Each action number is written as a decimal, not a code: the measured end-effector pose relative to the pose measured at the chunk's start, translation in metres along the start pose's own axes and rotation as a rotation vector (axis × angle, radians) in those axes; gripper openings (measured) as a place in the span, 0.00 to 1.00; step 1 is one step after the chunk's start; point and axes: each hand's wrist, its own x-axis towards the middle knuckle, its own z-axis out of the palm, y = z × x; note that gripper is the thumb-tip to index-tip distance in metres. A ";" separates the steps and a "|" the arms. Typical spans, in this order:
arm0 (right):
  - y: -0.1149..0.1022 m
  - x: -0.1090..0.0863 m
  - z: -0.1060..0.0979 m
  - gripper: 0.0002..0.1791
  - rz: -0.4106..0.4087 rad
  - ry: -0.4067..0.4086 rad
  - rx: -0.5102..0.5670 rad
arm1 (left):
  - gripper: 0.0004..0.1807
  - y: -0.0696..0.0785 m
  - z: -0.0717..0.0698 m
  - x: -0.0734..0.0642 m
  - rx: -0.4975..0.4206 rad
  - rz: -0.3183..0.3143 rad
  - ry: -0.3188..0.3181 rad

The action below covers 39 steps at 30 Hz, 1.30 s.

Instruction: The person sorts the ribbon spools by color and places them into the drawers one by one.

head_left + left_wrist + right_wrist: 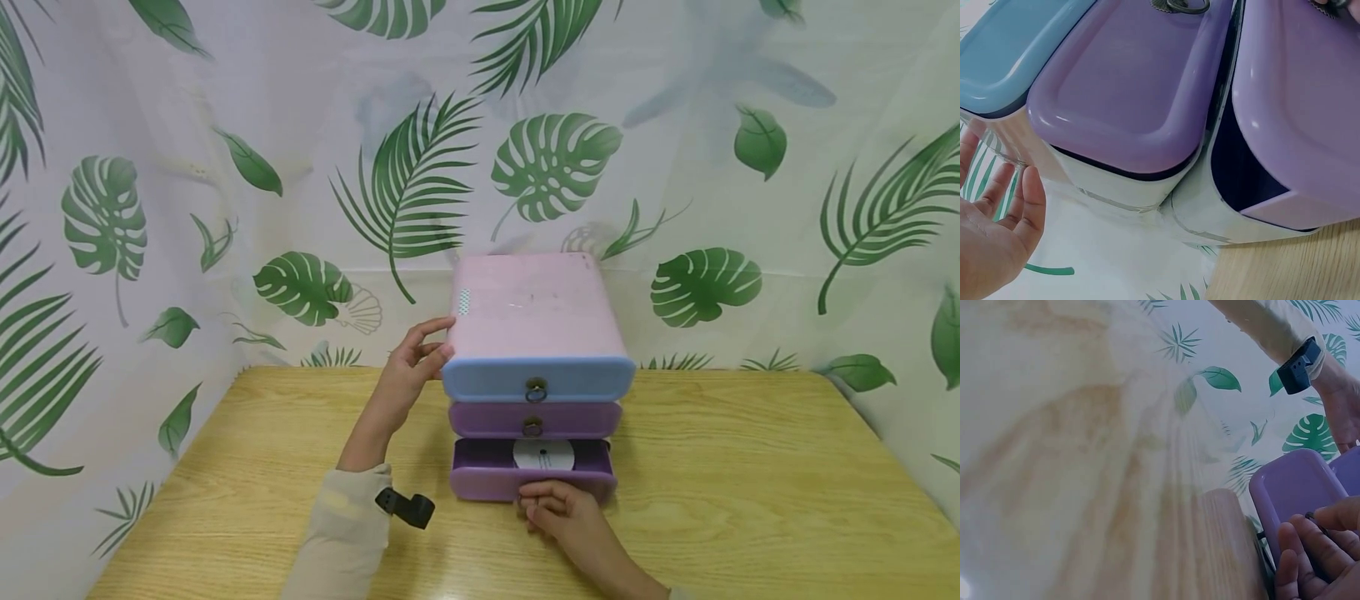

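A small drawer cabinet (534,308) has a pink top and three stacked drawers. Its blue top drawer (480,381) and purple middle drawer (480,421) are closed, each with a ring pull. The bottom purple drawer (483,485) is pulled partway out, and a white disc (527,455) shows inside it. My right hand (573,525) pinches the bottom drawer's ring pull (1310,515) between thumb and fingers. At the cabinet's left side, my left hand (405,371) steadies the top part with fingertips touching it; the left wrist view shows those fingers loosely bent.
The cabinet stands on a wood-grain table (750,492) near its back edge. Behind and on both sides hangs a white cloth (300,225) printed with green leaves. A black strap (405,507) is on the left sleeve's cuff.
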 end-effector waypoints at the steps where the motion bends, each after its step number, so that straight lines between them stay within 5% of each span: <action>1: 0.000 0.001 0.000 0.20 0.001 0.004 0.006 | 0.25 0.000 0.000 0.000 0.001 -0.001 -0.001; 39: 0.005 0.038 -0.008 0.16 -0.062 0.116 -0.050 | 0.26 0.001 0.001 -0.001 -0.012 -0.015 0.016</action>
